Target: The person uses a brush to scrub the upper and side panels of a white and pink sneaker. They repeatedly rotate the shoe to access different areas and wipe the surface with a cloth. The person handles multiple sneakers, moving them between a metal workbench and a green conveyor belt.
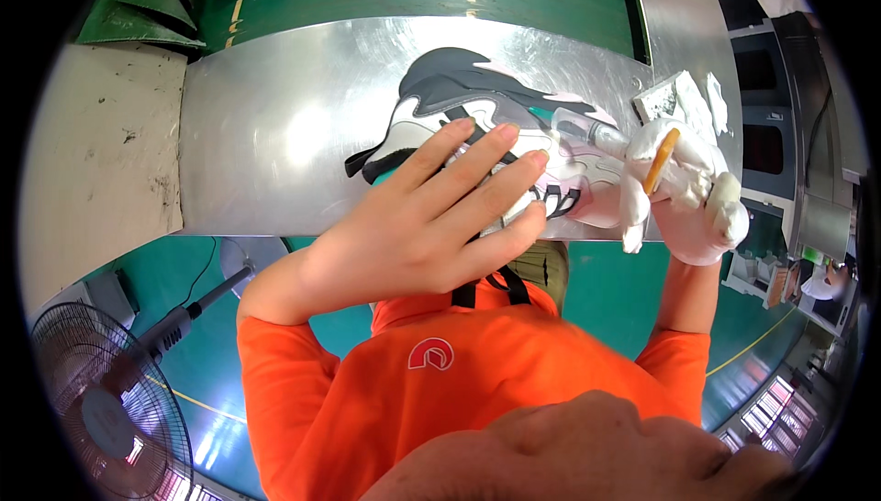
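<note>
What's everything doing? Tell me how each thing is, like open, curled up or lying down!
White, dark grey and pink sneaker: lying on its side.
Bare left hand: open, fingers spread over the sneaker.
White-gloved right hand: curled around the tool.
Slim tool with a clear end: held, end at the sneaker.
White crumpled pieces: bunched on the metal table.
Round, dark-caged fan: can't tell if it's on.

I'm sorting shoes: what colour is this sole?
The sole is dark grey and pale pink (head view).

Left fingers (466, 172) across a shoe (491, 88)
</note>
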